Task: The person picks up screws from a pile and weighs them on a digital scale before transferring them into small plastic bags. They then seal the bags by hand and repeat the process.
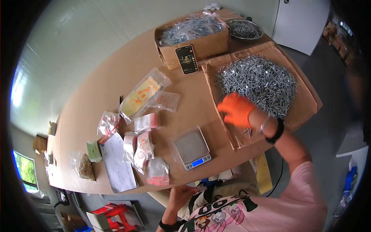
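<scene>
My right hand [236, 111], in an orange glove and slightly blurred, is at the near left edge of a heap of grey metal nails [258, 83]. Its fingers look curled in; what they hold, if anything, is hidden. A few loose nails [247, 132] show just below the glove. The heap lies on a brown paper sack [305, 104]. Low in front of my body, below the table edge, my bare left hand [182, 196] pinches what looks like a small clear plastic bag [201, 188]. A digital scale [192, 147] with a lit blue display stands between the hands, its plate bare.
Behind are a cardboard box [193, 48] of bagged nails, a phone [187, 59] leaning on it and a metal bowl [245, 30] of nails. To the left lie zip bags [157, 170], a labelled bag [141, 94], a paper sheet [118, 162] and a green block [93, 151].
</scene>
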`<state>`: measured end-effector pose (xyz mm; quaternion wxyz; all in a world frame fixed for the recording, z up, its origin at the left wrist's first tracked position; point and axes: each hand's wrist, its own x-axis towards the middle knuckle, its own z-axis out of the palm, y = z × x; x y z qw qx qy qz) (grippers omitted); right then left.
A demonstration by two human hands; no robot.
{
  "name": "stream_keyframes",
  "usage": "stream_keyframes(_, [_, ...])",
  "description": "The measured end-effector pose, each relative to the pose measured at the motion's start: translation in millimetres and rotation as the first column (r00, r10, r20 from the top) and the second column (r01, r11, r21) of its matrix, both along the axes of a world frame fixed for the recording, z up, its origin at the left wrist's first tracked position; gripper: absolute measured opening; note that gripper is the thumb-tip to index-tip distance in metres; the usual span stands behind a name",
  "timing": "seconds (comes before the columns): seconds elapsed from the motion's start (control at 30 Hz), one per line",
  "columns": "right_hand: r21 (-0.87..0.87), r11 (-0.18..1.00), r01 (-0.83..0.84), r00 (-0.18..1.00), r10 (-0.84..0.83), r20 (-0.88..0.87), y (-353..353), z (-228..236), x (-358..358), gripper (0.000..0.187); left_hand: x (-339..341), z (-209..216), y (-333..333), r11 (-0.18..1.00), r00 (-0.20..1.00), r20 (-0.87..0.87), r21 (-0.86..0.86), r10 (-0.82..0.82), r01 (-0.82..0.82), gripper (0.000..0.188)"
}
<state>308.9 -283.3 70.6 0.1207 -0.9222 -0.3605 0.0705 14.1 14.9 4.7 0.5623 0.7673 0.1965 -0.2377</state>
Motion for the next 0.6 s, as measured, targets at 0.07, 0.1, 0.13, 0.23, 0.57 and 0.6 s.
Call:
stream_keyframes(0.07, [-0.187,0.959,0.214,0.973,-0.192,0.13,0,5,52,0.057,-12,-33,7,0.996,0.998,-0.022,-0.06,0.06,-0.061,0.01])
stream_keyframes(0.1, [-0.235,0.911,0.338,0.927,-0.279,0.252,1,3,68,0.071,-15,-50,12,0.975,0.99,-0.041,-0.176,0.132,-0.137,0.007])
stream_keyframes(0.13, [-0.246,0.864,0.439,0.891,-0.384,0.241,2,4,88,0.082,-16,-68,17,0.934,0.978,-0.069,-0.288,0.199,-0.211,0.005])
stream_keyframes(0.23, [-0.238,0.776,0.584,0.806,-0.52,0.282,0,0,119,0.088,-12,-121,16,0.837,0.936,-0.073,-0.427,0.346,-0.343,0.013])
stream_keyframes(0.57, [-0.277,0.833,0.478,0.872,-0.415,0.258,-1,-13,100,0.075,8,-140,7,0.999,0.905,0.425,-0.024,-0.019,0.032,0.026])
stream_keyframes(0.6, [-0.27,0.853,0.446,0.887,-0.381,0.26,1,-13,93,0.07,8,-133,3,0.981,0.811,0.563,0.183,-0.161,0.068,0.026])
